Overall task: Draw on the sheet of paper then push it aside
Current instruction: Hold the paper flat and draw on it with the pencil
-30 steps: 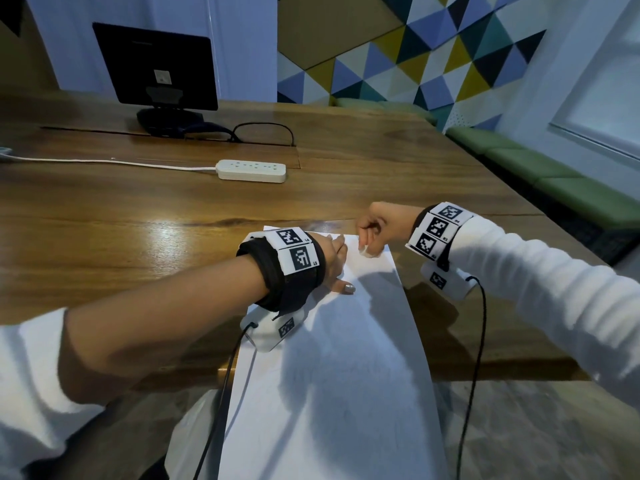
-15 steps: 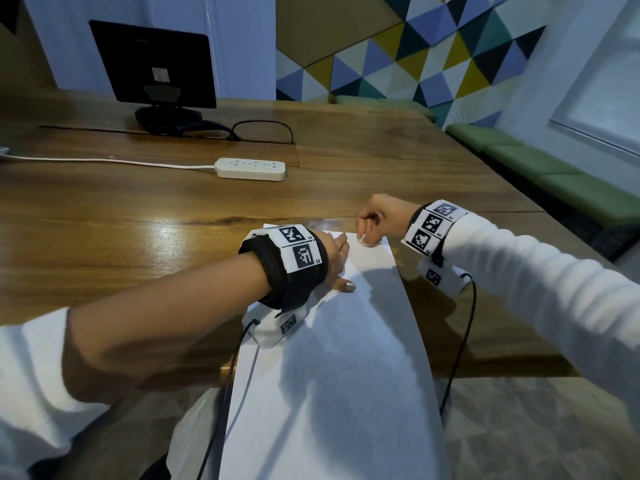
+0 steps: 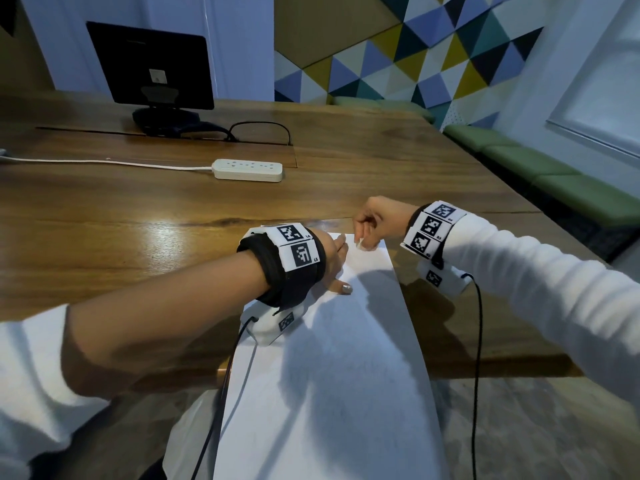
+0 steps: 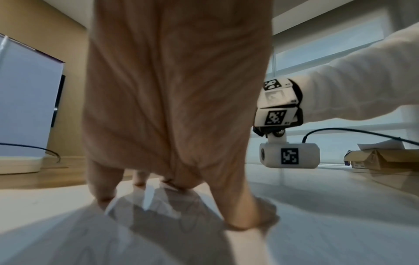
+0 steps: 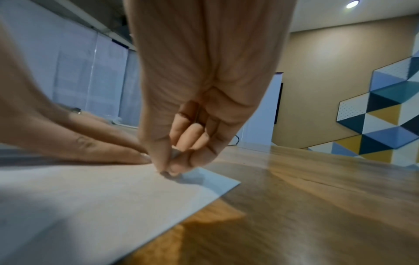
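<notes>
A long white sheet of paper [image 3: 346, 358] lies on the wooden table [image 3: 104, 220] and hangs over its near edge. My left hand [image 3: 332, 258] rests flat on the sheet's far left part, fingers straight and pressing down [image 4: 176, 107]. My right hand [image 3: 374, 223] is at the far right corner, fingers curled and pinching a small white stub [image 3: 360, 242]. In the right wrist view the pinched fingertips [image 5: 167, 168] touch the paper [image 5: 90, 197] close to its corner. The stub is mostly hidden by the fingers. Faint lines show on the paper [image 4: 317, 233] under my left palm.
A white power strip [image 3: 247, 170] with its cord lies further back. A dark monitor [image 3: 152, 64] stands at the rear left with a black cable loop beside it. Green benches [image 3: 554, 174] run along the right wall. Black wrist-camera cables hang off the near table edge.
My right hand has shifted very slightly at the paper's far corner, still pinching the stub. The left hand and the sheet have stayed where they were.
</notes>
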{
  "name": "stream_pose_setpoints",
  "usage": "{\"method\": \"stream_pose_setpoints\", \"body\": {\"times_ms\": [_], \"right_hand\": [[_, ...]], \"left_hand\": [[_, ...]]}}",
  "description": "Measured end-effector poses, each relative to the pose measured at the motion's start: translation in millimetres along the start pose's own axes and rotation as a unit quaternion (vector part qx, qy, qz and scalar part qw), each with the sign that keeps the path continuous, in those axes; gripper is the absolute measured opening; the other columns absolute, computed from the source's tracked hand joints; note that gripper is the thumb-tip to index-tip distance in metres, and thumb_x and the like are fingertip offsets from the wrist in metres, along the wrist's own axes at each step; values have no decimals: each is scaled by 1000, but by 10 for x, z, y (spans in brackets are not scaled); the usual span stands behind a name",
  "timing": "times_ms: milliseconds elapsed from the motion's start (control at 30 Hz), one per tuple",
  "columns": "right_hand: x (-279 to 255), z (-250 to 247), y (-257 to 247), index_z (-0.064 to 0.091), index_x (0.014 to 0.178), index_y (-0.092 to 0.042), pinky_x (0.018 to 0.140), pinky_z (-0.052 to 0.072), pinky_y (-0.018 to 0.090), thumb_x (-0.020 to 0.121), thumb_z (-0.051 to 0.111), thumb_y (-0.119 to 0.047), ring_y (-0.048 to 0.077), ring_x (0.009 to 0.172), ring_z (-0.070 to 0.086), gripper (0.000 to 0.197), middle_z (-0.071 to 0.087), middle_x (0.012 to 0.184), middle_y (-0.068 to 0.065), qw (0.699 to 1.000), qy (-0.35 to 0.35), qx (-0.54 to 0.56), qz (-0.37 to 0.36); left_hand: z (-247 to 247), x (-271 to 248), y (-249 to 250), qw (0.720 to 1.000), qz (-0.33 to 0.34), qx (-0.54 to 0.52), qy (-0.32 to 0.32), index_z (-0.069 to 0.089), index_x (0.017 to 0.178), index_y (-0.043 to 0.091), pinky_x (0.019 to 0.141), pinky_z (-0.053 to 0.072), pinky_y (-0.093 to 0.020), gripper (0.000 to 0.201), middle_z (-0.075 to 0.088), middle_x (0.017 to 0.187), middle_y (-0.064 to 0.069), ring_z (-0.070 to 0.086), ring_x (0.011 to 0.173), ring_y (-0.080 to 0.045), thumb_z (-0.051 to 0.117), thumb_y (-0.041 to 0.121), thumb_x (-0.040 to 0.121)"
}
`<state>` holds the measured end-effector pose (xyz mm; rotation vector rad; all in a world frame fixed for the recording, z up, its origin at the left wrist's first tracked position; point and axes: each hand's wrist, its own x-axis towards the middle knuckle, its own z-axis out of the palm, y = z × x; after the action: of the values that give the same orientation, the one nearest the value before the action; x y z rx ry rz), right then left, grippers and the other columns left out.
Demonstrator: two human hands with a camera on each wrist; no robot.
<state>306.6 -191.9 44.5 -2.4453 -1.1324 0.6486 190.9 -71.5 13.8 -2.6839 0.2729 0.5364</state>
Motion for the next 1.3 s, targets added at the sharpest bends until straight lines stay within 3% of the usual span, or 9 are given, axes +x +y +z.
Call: {"method": "stream_pose_setpoints", "body": {"times_ms": [267, 367, 433, 533, 667, 767, 1000, 1167, 1300], "right_hand": [[-106, 90, 39, 66, 86, 5, 63, 53, 20, 76, 73, 0, 9, 60, 66, 13, 69, 72, 13, 999, 17, 30, -10], [-116, 65, 1, 65, 84, 8, 66, 56, 27, 75, 74, 1, 18, 63, 65, 14, 68, 71, 14, 998, -42, 35, -2], [-72, 40, 27, 66, 84, 8, 65, 56, 27, 74, 74, 2, 16, 61, 65, 14, 68, 66, 7, 1000, -8, 22, 5], [-61, 36, 58, 67, 82, 4, 61, 52, 23, 73, 75, 2, 11, 59, 65, 12, 67, 58, -4, 999, 31, 11, 3], [-107, 39, 45, 66, 83, 6, 64, 55, 26, 74, 74, 2, 16, 60, 65, 12, 68, 64, 6, 999, -31, 38, 3], [-49, 33, 61, 67, 81, 4, 64, 54, 26, 73, 73, 4, 14, 58, 65, 10, 68, 62, 5, 999, 35, 31, 8], [-47, 56, -1, 66, 79, 1, 60, 52, 21, 75, 73, 3, 9, 55, 65, 9, 68, 57, -3, 999, 3, 33, -5], [-130, 48, 42, 65, 84, 8, 63, 56, 23, 75, 74, 1, 18, 61, 64, 14, 68, 73, 18, 999, -21, 49, -1], [-77, 37, 112, 68, 79, -3, 71, 57, 30, 75, 74, 0, 11, 63, 66, 8, 68, 69, 7, 995, 97, -2, 17]], "left_hand": [[10, 82, 21, 993, -35, -109, -17, -11, 151, 7, 115, 15, -44, 98, -10, 159, -7, 2, 147, -30, 33, 69, 89], [-28, 104, 17, 994, -41, -101, 17, 6, 152, 6, 93, 37, -38, 102, 21, 157, -3, 37, 131, -21, 39, 74, 82], [-18, 113, 0, 994, -31, -100, 42, 18, 150, 8, 79, 36, -34, 101, 32, 153, 1, 45, 125, -20, 41, 76, 79], [49, 158, 26, 994, -43, -93, 43, 2, 151, 4, 99, 37, -40, 108, 23, 156, -5, 30, 140, -27, 38, 77, 80], [79, 183, 22, 993, -51, -102, 30, -5, 151, 4, 112, 26, -43, 109, 11, 159, -7, 22, 143, -31, 37, 76, 81], [105, 185, 35, 993, -46, -104, 38, -3, 151, 2, 112, 26, -44, 109, 12, 159, -8, 23, 142, -32, 38, 76, 81], [106, 198, -6, 990, -34, -129, 39, -2, 151, 4, 107, 32, -42, 112, 23, 156, -4, 29, 141, -26, 37, 79, 78], [86, 139, 28, 993, -33, -106, 33, -1, 150, 0, 111, 25, -44, 106, 4, 159, -11, 17, 144, -29, 36, 74, 84], [-6, 68, 101, 998, -10, -55, 30, -2, 149, -3, 113, 21, -45, 93, -6, 158, -16, 11, 145, -30, 31, 64, 92]]}}
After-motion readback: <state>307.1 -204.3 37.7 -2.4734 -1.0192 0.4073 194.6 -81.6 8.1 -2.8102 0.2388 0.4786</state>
